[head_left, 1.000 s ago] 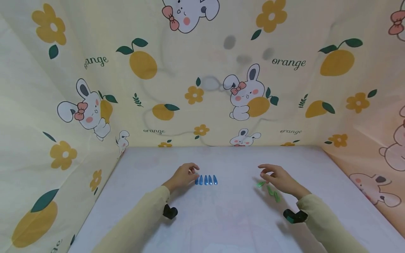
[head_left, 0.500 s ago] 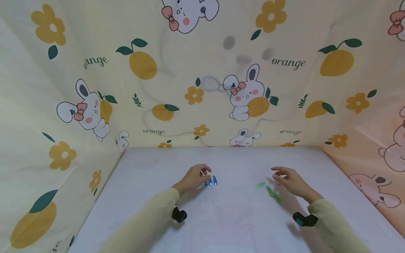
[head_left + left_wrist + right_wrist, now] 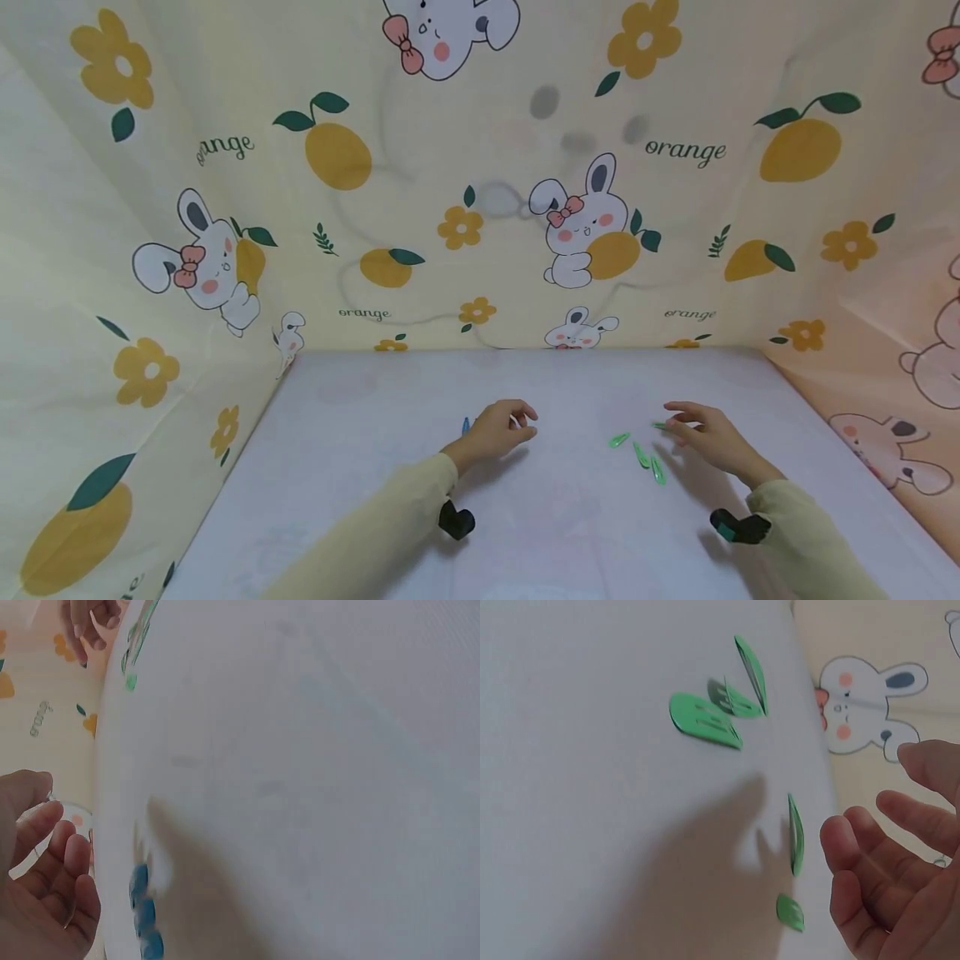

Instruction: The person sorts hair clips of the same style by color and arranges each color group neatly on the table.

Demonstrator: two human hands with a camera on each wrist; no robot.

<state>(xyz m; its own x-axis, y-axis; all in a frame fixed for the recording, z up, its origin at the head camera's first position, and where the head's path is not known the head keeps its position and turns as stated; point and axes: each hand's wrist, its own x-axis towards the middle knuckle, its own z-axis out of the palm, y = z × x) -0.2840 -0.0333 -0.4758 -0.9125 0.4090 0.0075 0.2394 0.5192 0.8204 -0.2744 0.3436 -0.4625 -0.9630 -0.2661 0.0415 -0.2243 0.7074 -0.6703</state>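
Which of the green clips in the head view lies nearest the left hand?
The leftmost green clip, on the side facing the left hand; the other green clips in view lie farther right, toward the right hand.

on the tabletop (image 3: 540,517), one left clip (image 3: 466,425) shows left of the left grip (image 3: 498,427). well to the right, three right clips (image 3: 641,455) lie left of the right grip (image 3: 705,432), toward the near edge; another lies partly behind it. a cloth (image 3: 502,258) stands behind the tabletop and along both sides.
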